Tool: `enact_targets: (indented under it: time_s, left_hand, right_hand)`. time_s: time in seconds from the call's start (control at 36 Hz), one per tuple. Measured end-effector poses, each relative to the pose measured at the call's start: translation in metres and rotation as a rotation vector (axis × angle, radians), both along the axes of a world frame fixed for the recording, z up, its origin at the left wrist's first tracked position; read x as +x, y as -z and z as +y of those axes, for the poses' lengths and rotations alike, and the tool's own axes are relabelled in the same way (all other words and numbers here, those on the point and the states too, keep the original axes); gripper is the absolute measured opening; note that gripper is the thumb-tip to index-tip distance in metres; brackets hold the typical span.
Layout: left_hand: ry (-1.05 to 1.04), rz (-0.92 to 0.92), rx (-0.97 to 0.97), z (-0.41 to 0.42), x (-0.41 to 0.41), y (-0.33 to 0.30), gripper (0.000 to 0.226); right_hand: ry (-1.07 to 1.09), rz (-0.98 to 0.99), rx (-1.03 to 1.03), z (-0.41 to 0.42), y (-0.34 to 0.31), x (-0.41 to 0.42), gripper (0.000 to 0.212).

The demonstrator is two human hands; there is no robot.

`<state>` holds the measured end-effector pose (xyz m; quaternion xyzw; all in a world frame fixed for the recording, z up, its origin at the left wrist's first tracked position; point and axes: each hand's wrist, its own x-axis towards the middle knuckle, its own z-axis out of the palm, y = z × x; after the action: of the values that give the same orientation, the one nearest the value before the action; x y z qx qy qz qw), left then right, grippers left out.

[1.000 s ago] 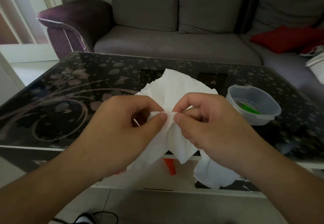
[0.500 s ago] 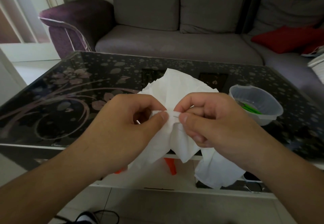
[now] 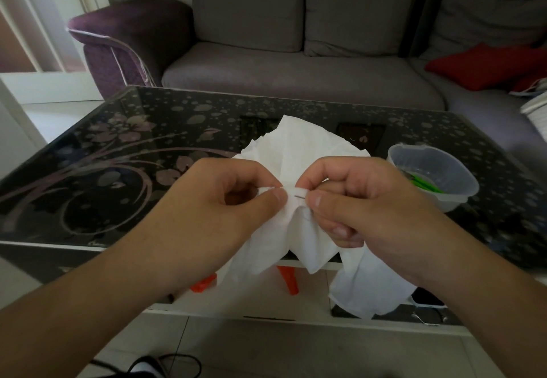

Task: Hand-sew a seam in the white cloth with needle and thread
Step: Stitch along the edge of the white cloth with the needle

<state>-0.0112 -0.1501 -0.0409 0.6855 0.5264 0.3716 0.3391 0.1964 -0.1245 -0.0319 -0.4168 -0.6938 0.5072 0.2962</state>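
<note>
The white cloth (image 3: 299,152) is bunched between both hands above the near edge of the table, with loose ends hanging below. My left hand (image 3: 219,200) pinches a fold of the cloth between thumb and forefinger. My right hand (image 3: 355,200) pinches the cloth and the needle (image 3: 300,197) just to the right of that fold; a short dark stretch of the needle shows between the two thumbs. The thread is too fine to make out.
A black glass table (image 3: 118,170) with a floral pattern lies under the hands. A clear plastic tub (image 3: 435,176) holding something green stands at the right. A grey sofa (image 3: 296,75) with a red cushion (image 3: 485,67) lies behind. Orange bits (image 3: 288,281) show beneath the table.
My right hand has shifted slightly right, away from the left thumb, baring a short length of needle between the thumbs. The left hand keeps its pinch on the fold.
</note>
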Motion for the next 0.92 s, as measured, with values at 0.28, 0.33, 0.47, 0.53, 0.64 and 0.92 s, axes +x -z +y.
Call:
enact_targets:
  time_s: [0.28,0.33,0.47,0.53,0.64,0.92]
  left_hand:
    - [0.036,-0.001,-0.012,0.001,-0.001,0.0,0.021]
    - [0.049,-0.026,-0.025,0.001,-0.002,-0.001,0.021]
    - [0.068,-0.072,-0.073,0.001,-0.002,-0.002,0.018]
    - [0.07,-0.093,-0.089,0.002,-0.001,-0.002,0.017]
    - [0.092,-0.144,-0.129,0.002,0.001,0.0,0.017]
    - [0.111,-0.239,-0.204,0.004,0.0,0.003,0.021]
  right_hand:
    - [-0.042,0.071,-0.008,0.003,0.004,0.001,0.019]
    - [-0.048,0.093,-0.012,0.003,0.004,0.001,0.019]
    - [-0.057,0.164,-0.055,0.003,0.008,0.0,0.018]
    - [-0.058,0.175,-0.061,0.004,0.009,0.001,0.017]
    - [-0.068,0.187,-0.052,0.005,0.013,0.0,0.019]
    - [-0.053,0.243,-0.088,0.003,0.013,-0.005,0.009]
